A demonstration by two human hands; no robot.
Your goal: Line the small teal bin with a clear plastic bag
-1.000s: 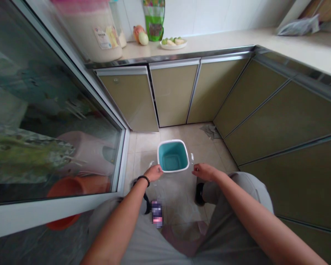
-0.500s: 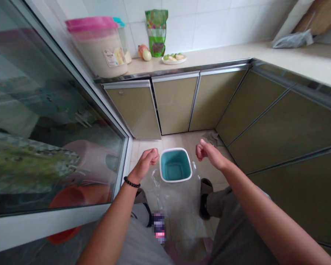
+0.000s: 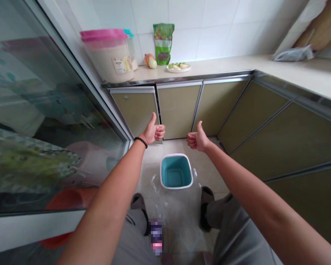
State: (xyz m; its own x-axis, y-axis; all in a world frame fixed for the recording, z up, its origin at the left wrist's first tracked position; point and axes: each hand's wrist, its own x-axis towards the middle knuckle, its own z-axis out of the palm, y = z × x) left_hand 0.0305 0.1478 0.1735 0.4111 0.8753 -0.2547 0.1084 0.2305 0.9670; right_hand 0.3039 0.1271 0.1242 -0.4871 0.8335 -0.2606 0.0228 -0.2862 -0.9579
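My left hand (image 3: pixel 154 131), with a black bead bracelet at the wrist, is held out over the floor, its fingers curled into a fist and the thumb pointing up. Facing it, my right hand (image 3: pixel 198 140) makes the same thumb-up fist. Neither fist has anything in it. Below and between them, an upright teal bin (image 3: pixel 176 163) with a white rim stands on the tiles, nothing visible inside. A sheet or bag of clear plastic (image 3: pixel 179 211) spreads on the near side of the bin, between my feet; whether it touches the bin I cannot tell.
Cabinets (image 3: pixel 179 110) line the far and right sides. On the counter are a pink-lidded container (image 3: pixel 110 60), onions (image 3: pixel 152 63), a green pouch (image 3: pixel 163 44) and a plate of fruit (image 3: pixel 178 70). A glass door (image 3: pixel 57 110) stands left. A blurred packet (image 3: pixel 156 237) lies near my left foot.
Both fists have risen and moved forward past the bin, with the thumbs now raised upright. The view has tilted slightly, so the counter sits lower. The bin stays where it was.
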